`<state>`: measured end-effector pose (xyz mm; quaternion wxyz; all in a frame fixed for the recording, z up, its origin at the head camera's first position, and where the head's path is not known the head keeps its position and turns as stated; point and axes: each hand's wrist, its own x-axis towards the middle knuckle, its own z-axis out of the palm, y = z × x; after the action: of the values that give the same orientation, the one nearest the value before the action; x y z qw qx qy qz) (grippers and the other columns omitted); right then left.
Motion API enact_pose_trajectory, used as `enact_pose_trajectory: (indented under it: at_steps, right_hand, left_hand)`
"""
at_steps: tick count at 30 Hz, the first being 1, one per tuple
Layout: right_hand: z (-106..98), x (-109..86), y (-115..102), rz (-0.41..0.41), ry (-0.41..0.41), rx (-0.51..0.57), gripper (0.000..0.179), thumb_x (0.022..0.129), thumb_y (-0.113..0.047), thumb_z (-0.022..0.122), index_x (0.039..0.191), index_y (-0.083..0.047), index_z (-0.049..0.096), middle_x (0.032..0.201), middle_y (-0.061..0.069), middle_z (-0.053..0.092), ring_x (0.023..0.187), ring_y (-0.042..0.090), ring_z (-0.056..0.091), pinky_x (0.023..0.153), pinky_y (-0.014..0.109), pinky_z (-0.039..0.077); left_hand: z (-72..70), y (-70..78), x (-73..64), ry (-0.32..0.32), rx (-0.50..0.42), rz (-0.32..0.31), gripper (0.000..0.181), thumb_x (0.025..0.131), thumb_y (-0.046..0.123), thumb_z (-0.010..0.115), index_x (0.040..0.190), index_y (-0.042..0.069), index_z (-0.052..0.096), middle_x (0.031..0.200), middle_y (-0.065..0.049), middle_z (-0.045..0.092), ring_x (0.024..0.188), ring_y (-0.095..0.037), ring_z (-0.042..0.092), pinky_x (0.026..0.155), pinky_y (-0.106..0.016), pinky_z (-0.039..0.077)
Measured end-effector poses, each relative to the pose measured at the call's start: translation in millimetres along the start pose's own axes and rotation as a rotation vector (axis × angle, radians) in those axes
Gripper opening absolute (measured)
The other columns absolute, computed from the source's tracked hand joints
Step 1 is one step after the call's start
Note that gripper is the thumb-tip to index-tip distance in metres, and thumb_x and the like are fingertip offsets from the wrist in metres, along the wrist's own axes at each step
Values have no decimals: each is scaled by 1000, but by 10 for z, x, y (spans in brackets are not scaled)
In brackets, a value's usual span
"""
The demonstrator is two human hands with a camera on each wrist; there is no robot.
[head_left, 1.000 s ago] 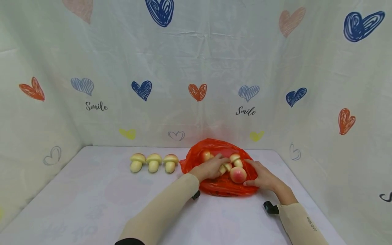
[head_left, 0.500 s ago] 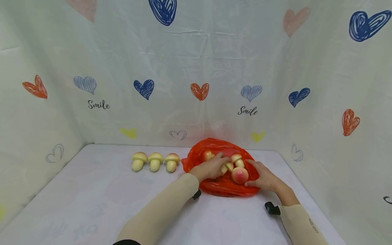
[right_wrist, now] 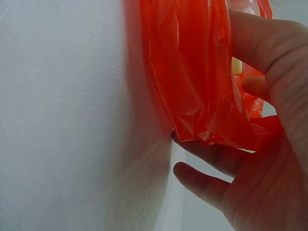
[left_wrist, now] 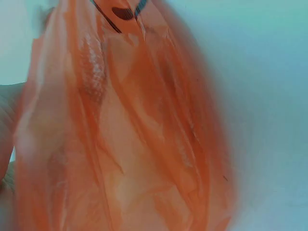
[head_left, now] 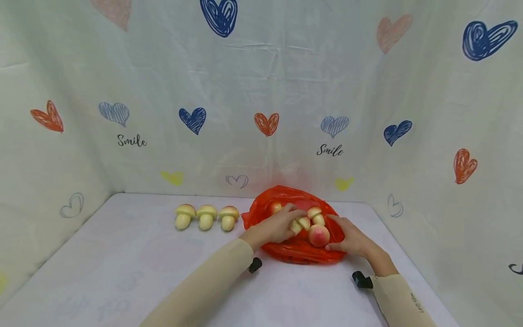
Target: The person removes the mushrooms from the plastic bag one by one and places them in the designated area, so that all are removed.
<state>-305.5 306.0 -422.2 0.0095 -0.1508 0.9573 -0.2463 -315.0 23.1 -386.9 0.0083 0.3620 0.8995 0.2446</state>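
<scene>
A red plastic bag point(head_left: 286, 254) lies with its mouth facing me in the head view, toy mushrooms inside it. My left hand point(head_left: 278, 226) reaches into the mouth and grips a cream toy mushroom point(head_left: 301, 224), partly covered by the fingers. Right of that lies another toy mushroom point(head_left: 316, 215). In front of it is a round pink-topped thing point(head_left: 318, 235), its underside hidden. My right hand point(head_left: 351, 238) holds the bag's right edge, as the right wrist view shows with the thumb and fingers around the red film point(right_wrist: 192, 72). Bag film point(left_wrist: 130, 120) fills most of the left wrist view.
Three toy mushrooms point(head_left: 206, 217) stand in a row on the white table point(head_left: 122, 254), left of the bag. Another yellow-red rounded thing point(head_left: 276, 207) shows at the back of the bag. A curtain with printed hearts point(head_left: 229, 150) rises behind the table.
My left forearm and wrist have shifted a little to the left, uncovering more of the gripped mushroom. The right hand keeps its place on the bag's edge.
</scene>
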Motion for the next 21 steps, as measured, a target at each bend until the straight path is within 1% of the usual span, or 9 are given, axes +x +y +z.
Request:
enact_pose_trajectory:
  at_steps: [4,6,11,13,16,18,19,21]
  right_hand:
    - [1,-2,-10,-2,3,5,97,69,-44,82,147,-15,32,135,17,41,122,39,41,89,58,47]
    - [1,0,-13,-2,8,9,96,69,-43,82,147,-15,32,134,17,41,121,39,41,89,58,47]
    - [11,-2,-16,-3,12,9,96,70,-42,82,147,-14,32,135,18,41,122,39,41,89,58,47]
    - [19,-6,-13,-3,10,2,96,70,-42,82,147,-13,32,135,18,41,122,39,41,88,58,47]
    - [18,-12,-17,-3,13,4,96,70,-42,82,147,-13,32,135,19,41,122,40,40,89,58,46]
    - [15,-16,-19,-4,13,0,96,70,-42,82,147,-13,32,136,18,41,122,40,40,89,58,46]
    - [10,-17,-23,-3,14,2,96,70,-42,82,147,-13,32,136,18,41,122,40,40,89,59,46]
    - [-1,-19,-27,-2,15,0,97,70,-42,82,147,-13,32,136,18,40,122,40,40,89,59,46]
  left_hand:
    - [-32,18,-131,23,-23,27,60,89,10,65,142,30,43,129,3,40,105,-10,49,91,-25,47]
    - [-49,23,-203,40,-22,37,60,89,11,66,142,30,43,130,2,40,106,-11,50,91,-26,47]
    - [-89,36,-390,69,-35,23,61,89,14,67,142,30,42,136,0,38,109,-15,53,92,-29,48]
    - [-98,31,-457,83,-56,30,60,89,13,67,142,29,43,136,0,38,103,-14,54,88,-25,49]
    - [-108,14,-549,117,-90,58,59,88,11,66,141,26,45,136,-1,37,91,-11,55,79,-20,49]
    - [-119,1,-607,148,-104,79,58,88,10,66,141,24,46,135,-1,38,87,-10,54,74,-18,48]
    - [-124,-7,-636,162,-107,87,58,88,11,67,141,24,46,134,-1,38,88,-10,53,73,-18,48]
    - [-137,-24,-696,192,-109,97,59,87,12,68,141,23,46,133,0,39,94,-10,52,76,-18,49]
